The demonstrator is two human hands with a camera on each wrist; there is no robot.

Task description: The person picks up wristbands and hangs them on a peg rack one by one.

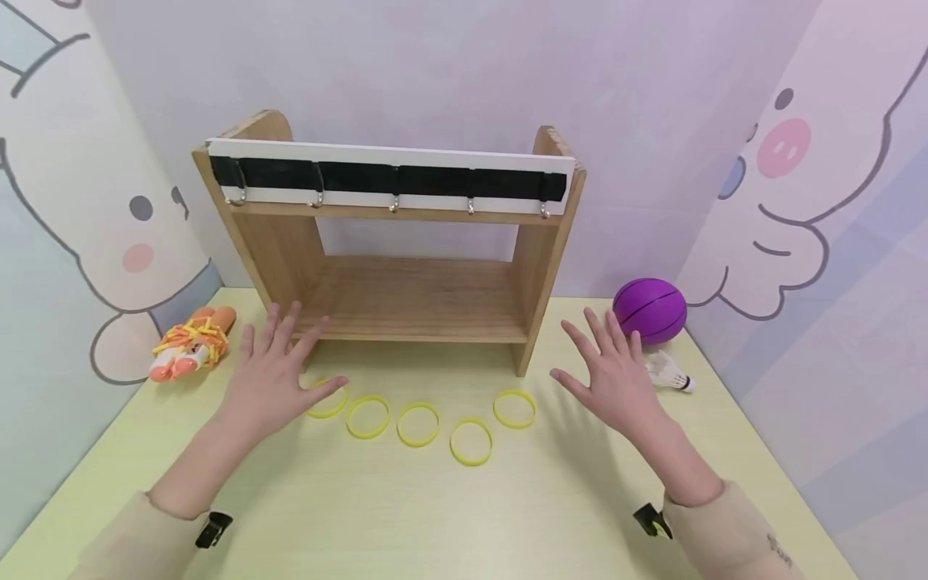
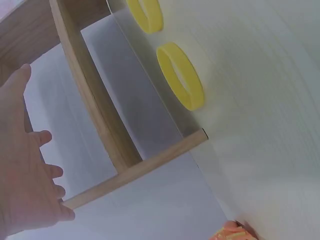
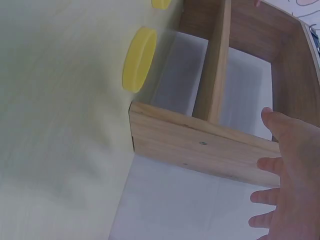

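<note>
Ball [image 1: 652, 309] and shuttlecock [image 1: 673, 374] lie near right hand [image 1: 618, 385].

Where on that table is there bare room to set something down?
The widest bare patch of table lies between the sleeves and the yellow rings. The wooden shelf's lower board is bare too, between its side panels. It is crowded along the rings and at right, where the ball and shuttlecock sit close together.

fingers [image 2: 45, 137] hover near a wooden shelf [image 2: 101, 100], two yellow rings [image 2: 192, 75] beside it.
</note>
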